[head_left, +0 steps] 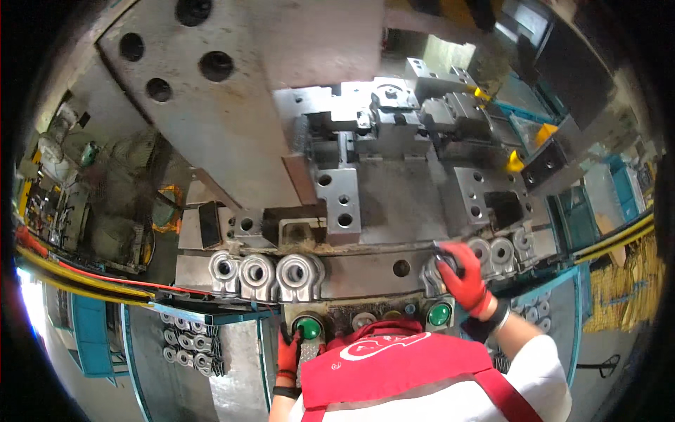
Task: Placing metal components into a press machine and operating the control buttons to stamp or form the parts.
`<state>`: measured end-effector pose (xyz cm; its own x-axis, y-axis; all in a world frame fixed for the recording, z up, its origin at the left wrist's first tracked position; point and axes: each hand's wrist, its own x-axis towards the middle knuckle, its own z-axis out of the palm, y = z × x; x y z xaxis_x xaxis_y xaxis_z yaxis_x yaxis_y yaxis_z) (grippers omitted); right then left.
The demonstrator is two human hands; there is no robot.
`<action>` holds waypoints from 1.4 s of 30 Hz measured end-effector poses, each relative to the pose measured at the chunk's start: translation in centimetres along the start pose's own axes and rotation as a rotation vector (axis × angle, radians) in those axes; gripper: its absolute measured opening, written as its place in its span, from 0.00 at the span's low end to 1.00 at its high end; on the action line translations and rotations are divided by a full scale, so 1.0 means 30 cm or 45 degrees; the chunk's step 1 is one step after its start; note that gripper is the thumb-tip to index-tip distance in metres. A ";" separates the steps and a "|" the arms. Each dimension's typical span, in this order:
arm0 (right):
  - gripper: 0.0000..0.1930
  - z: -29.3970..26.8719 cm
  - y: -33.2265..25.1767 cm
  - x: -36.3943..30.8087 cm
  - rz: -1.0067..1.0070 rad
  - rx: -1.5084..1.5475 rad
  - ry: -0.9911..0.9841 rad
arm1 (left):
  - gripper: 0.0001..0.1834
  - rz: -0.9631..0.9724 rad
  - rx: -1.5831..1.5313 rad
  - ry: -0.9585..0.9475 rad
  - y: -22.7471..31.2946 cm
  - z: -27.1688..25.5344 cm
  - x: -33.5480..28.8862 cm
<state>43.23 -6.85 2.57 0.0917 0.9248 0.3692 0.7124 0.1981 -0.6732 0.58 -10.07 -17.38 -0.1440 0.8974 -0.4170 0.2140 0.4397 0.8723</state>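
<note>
While the left hand (287, 354) presses the green button (308, 327), the right hand's (462, 269) grip clasps a ring part (437, 271) at the ledge's (365, 271) edge.

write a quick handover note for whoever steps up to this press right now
Left hand: red-gloved, at the left green button; contact unclear.
Right hand: red-gloved, gripping a metal ring casting on the front ledge.
Three ring castings sit in a row on the ledge's left; more beside the right hand.
Right green button untouched.
Done: parts lined up both sides. Left: the held casting is not yet in the fixture.
</note>
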 end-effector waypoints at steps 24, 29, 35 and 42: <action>0.46 0.221 0.443 -0.597 1.079 0.205 -0.190 | 0.38 -0.272 -0.175 -0.051 -0.055 0.047 0.064; 0.50 0.185 0.417 -0.585 1.103 0.221 -0.260 | 0.39 -0.266 0.032 0.132 -0.033 0.085 0.041; 0.53 0.183 0.408 -0.583 1.206 0.179 -0.313 | 0.40 -0.198 -0.106 0.129 -0.041 0.082 0.037; 0.61 0.241 0.486 -0.631 1.151 0.067 -0.278 | 0.41 -0.183 0.158 0.110 -0.039 0.067 0.062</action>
<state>46.84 -19.11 -18.87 0.4598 0.7743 -0.4348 0.4011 -0.6180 -0.6762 2.02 -8.85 -19.69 -0.2632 0.8209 -0.5068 0.3021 0.5690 0.7648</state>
